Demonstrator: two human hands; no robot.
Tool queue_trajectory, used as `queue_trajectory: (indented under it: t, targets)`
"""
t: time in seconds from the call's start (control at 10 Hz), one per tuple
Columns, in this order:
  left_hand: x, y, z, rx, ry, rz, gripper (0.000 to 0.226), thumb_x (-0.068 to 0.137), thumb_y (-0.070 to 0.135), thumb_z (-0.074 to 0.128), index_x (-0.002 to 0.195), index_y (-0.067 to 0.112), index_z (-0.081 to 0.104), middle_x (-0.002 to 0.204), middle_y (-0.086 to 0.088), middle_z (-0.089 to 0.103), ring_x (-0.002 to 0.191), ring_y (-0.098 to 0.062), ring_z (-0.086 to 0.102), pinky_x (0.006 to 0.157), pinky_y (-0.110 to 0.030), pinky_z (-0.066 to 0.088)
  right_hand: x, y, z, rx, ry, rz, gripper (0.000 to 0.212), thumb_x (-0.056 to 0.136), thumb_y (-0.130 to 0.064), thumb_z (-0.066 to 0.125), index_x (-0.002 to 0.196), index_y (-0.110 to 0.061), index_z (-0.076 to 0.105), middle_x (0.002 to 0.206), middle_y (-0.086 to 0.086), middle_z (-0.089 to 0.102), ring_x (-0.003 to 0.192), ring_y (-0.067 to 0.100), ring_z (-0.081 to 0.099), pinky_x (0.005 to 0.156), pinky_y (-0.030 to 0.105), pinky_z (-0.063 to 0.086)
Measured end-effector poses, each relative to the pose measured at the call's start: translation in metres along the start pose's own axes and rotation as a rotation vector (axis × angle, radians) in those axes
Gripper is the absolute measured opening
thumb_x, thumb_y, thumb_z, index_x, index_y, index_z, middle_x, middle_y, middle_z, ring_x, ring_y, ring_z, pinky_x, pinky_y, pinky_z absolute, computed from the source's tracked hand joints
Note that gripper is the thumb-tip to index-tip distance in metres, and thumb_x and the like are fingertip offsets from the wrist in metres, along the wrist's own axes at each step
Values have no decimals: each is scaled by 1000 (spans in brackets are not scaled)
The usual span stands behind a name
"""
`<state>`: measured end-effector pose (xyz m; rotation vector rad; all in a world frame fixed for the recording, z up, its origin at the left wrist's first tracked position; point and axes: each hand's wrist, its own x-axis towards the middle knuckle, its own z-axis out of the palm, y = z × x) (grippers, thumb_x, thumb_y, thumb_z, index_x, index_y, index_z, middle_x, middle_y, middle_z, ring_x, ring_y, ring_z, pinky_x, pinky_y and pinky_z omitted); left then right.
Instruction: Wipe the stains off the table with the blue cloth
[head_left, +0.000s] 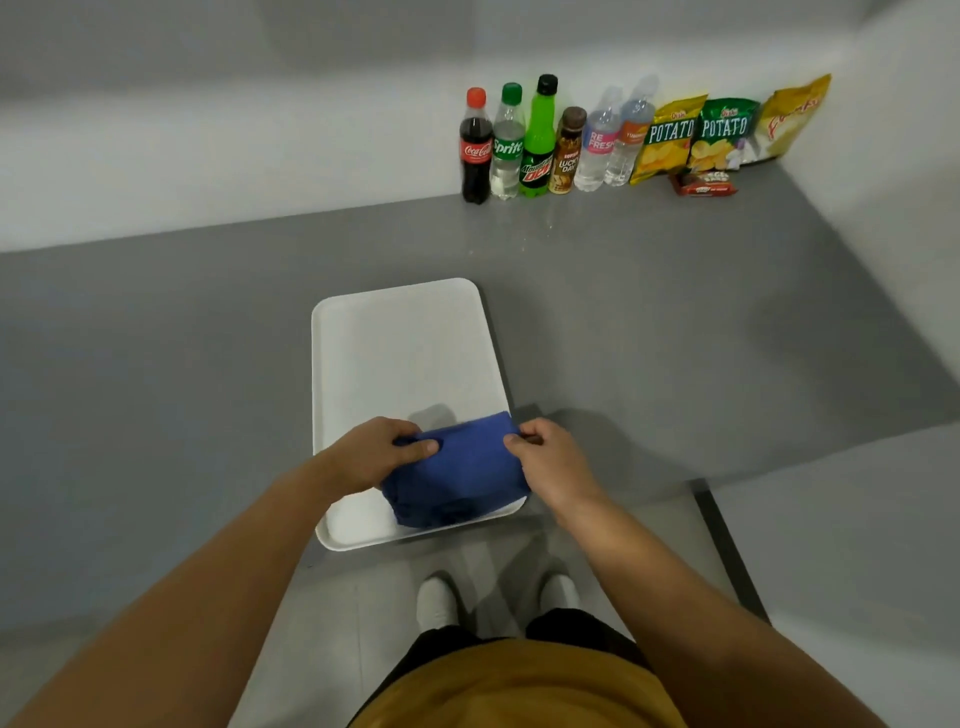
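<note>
A folded blue cloth (460, 470) lies on the near right part of a white tray (395, 343) that rests on the grey table (649, 322). My left hand (376, 452) pinches the cloth's far left corner. My right hand (553, 462) pinches its far right corner at the tray's right rim. A few small pale specks (545, 228) dot the table in front of the bottles.
Along the back wall stand several drink bottles (540, 140), from a cola bottle (475, 148) to clear water bottles. To their right lean three snack bags (722, 130), with a small red packet (704, 184) lying in front. The table's near edge overhangs the floor and my shoes (439, 600).
</note>
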<state>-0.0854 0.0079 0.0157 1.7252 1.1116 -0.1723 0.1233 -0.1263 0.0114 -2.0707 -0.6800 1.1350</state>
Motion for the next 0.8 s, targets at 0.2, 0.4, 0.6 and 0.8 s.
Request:
queue_trajectory:
  t: [0.2, 0.4, 0.6, 0.8]
  targets:
    - [10, -15, 5, 190, -13, 50, 29, 94, 53, 60, 89, 26, 69, 86, 2, 70, 82, -17, 65, 77, -34, 51, -1, 14, 19, -223, 108, -22, 13, 100, -30, 62, 104, -19, 67, 89, -4, 66, 82, 16, 63, 68, 25, 43]
    - [11, -17, 8, 316, 24, 111, 22, 94, 50, 60, 96, 29, 67, 91, 6, 67, 85, -14, 62, 70, -24, 44, 1, 17, 24, -404, 179, -32, 16, 98, -35, 64, 95, -20, 62, 90, 4, 69, 83, 24, 62, 73, 29, 43]
    - [12, -18, 9, 433, 68, 178, 23, 94, 42, 64, 106, 23, 70, 100, 1, 68, 94, -20, 63, 81, -30, 50, 0, 16, 24, -481, 198, -76, 17, 97, -35, 66, 95, -19, 60, 97, 3, 67, 84, 23, 60, 77, 32, 48]
    - [18, -14, 15, 465, 252, 294, 33, 98, 51, 55, 119, 27, 66, 110, 5, 62, 100, -17, 62, 87, -31, 52, -3, 15, 14, -320, 274, -82, 23, 99, -42, 61, 104, -20, 67, 102, 3, 70, 92, 26, 65, 86, 34, 52]
